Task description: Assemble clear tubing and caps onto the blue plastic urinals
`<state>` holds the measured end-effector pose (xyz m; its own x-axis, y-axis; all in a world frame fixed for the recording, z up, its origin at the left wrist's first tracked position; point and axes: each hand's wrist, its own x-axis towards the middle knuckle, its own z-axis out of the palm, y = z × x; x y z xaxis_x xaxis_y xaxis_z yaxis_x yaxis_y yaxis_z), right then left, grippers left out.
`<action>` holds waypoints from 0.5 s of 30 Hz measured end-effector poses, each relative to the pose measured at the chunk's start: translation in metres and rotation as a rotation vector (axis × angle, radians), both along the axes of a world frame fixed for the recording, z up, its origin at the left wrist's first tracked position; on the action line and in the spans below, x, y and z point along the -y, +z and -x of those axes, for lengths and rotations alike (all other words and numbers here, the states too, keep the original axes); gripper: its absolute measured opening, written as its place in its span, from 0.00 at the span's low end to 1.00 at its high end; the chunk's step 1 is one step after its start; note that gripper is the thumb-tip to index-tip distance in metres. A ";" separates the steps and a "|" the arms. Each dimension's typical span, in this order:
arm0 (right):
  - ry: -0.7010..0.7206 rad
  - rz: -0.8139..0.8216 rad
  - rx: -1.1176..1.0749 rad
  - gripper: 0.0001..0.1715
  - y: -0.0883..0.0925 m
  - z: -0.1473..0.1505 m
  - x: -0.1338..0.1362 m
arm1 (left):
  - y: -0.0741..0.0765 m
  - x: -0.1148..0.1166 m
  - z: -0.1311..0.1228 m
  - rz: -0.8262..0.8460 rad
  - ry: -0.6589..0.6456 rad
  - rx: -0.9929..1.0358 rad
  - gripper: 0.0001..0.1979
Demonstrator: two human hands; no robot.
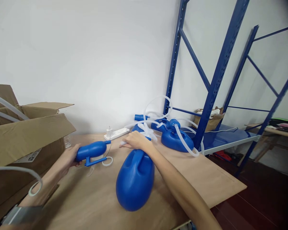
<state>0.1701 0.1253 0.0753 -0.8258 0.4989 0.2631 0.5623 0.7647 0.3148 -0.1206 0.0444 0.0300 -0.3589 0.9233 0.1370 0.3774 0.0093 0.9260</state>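
My left hand (70,156) is wrapped round the wide end of a blue plastic urinal funnel (93,150). The funnel has a narrow spout pointing right and a flat blue strap or lid below it. My right hand (135,140) is closed on a translucent hose (123,143), whose tip pokes out left of the fingers. Under my right wrist a blue jug-like urinal bottle (135,183) with a moulded handle lies on the table; its neck is partly hidden by the hand. A thin coiled tube (107,161) shows beside the funnel.
An open cardboard box (45,131) with hoses stands at the left. More blue bottles (176,139) with looped hoses lie at the back right of the wooden table (206,179). A white power strip (117,133) lies by the wall; a blue metal shelf (217,76) rises at the right.
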 end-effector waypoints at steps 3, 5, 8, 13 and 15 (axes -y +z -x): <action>-0.028 0.123 -0.126 0.32 -0.002 -0.002 -0.003 | -0.003 -0.001 -0.001 -0.064 0.005 0.179 0.21; 0.036 0.189 -0.287 0.38 0.000 -0.001 -0.003 | -0.005 0.000 -0.015 -0.157 -0.016 0.196 0.20; 0.112 0.245 -0.489 0.48 0.011 -0.011 -0.001 | -0.012 0.001 -0.041 -0.154 -0.060 0.179 0.25; -0.001 0.420 -0.513 0.34 0.032 -0.076 0.005 | -0.032 -0.006 -0.063 -0.161 -0.211 -0.026 0.32; -0.057 0.525 -0.445 0.34 0.028 -0.101 0.006 | -0.042 -0.010 -0.068 -0.219 -0.262 -0.195 0.29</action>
